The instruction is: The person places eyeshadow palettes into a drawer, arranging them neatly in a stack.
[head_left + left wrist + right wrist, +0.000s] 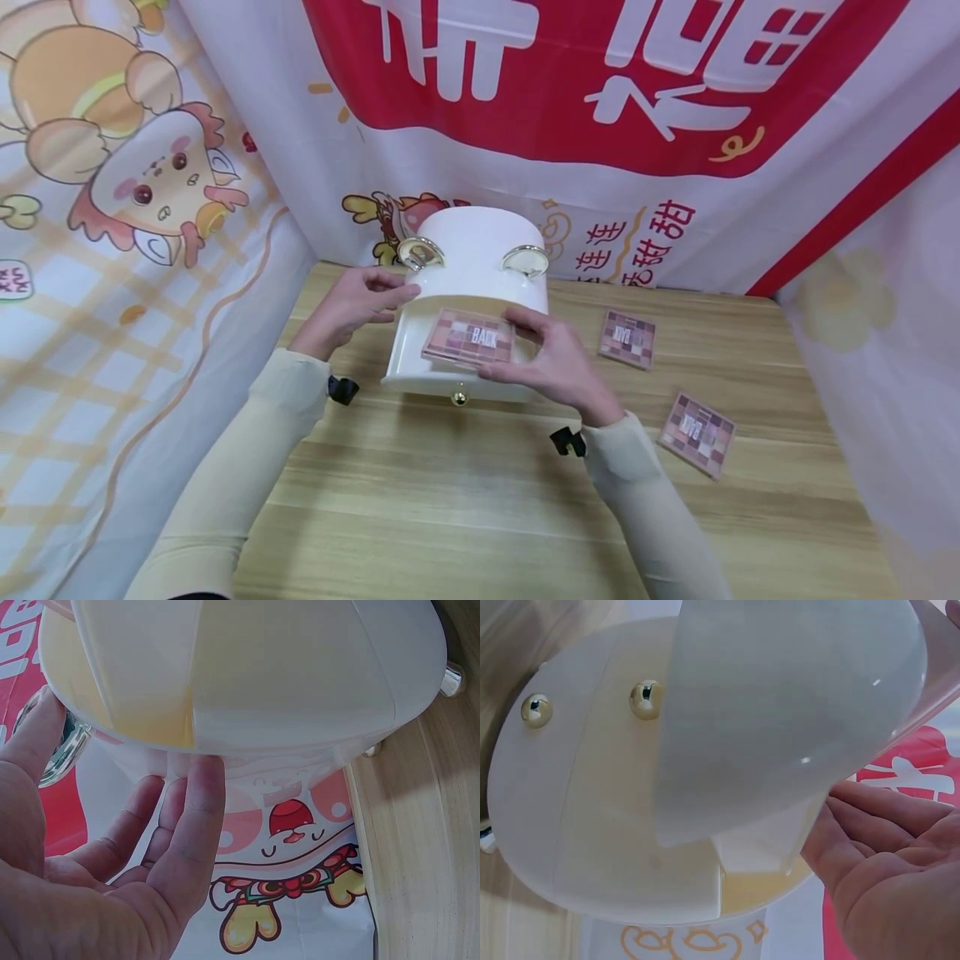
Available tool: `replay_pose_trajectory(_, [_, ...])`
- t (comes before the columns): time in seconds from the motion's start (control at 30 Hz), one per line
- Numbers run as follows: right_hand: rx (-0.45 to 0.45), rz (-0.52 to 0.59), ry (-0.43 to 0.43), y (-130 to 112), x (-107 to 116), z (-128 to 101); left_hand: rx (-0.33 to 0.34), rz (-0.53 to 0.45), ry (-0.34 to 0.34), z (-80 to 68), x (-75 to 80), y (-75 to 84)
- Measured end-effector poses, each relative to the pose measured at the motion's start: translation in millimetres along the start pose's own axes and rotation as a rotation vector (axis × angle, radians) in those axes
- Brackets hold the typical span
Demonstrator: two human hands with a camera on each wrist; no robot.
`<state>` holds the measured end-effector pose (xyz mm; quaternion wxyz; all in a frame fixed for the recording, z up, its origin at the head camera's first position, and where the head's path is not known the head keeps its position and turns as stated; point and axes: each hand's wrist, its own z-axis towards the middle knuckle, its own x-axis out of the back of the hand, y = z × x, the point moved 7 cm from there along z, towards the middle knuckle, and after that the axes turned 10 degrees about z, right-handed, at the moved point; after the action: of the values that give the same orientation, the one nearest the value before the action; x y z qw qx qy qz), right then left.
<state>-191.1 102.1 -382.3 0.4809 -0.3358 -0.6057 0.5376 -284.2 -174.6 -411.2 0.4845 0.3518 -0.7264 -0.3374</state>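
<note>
A white storage box (480, 237) with rounded ends and gold ring-shaped handles stands on the table, one drawer (401, 360) pulled out toward me. Over that drawer my right hand (551, 358) holds a pink checkered makeup palette (457, 337) between thumb and fingers, at its right edge. My left hand (356, 304) is at the box's left side, its fingertips touching the white edge. In the left wrist view, the left fingers (199, 802) rest along the box's rim, loosely bent. The right wrist view has the drawer covering most of the palette.
Two similar palettes, a nearer one (697, 433) and a farther one (627, 339), lie on the wooden table (450, 517) to the right. Printed cloth (285, 117) hangs behind the box and along the left side. Gold knobs (536, 710) stick out from the drawer fronts.
</note>
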Motion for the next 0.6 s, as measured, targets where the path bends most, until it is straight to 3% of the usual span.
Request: replay_pose_trajectory(0.6, [0.021,-0.192,0.055,-0.3,-10.4,13.0,-0.005,-0.029,0.004,-1.7,0.4,0.1])
